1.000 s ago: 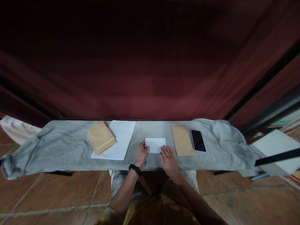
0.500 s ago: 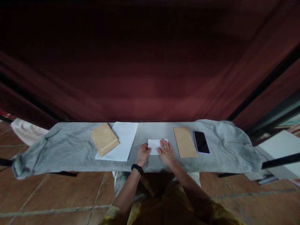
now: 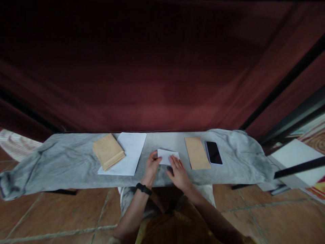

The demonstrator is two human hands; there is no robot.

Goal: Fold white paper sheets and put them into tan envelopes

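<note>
A small folded white paper point(image 3: 166, 155) sits in the middle of the grey cloth-covered bench point(image 3: 63, 162). My left hand point(image 3: 151, 165) pinches the paper's left edge and lifts it slightly. My right hand point(image 3: 178, 170) rests on the paper's near right corner with its fingers stretched out. A black band is on my left wrist.
A stack of brown envelopes point(image 3: 108, 151) lies on white sheets point(image 3: 129, 152) at the left. At the right lie one brown envelope point(image 3: 197, 152) and a dark phone point(image 3: 213, 152). A dark red curtain hangs behind the bench. A white board point(image 3: 297, 159) stands far right.
My right hand slid onto the paper, then drew back toward its near right corner. The left hand took the left edge and raised it a little.
</note>
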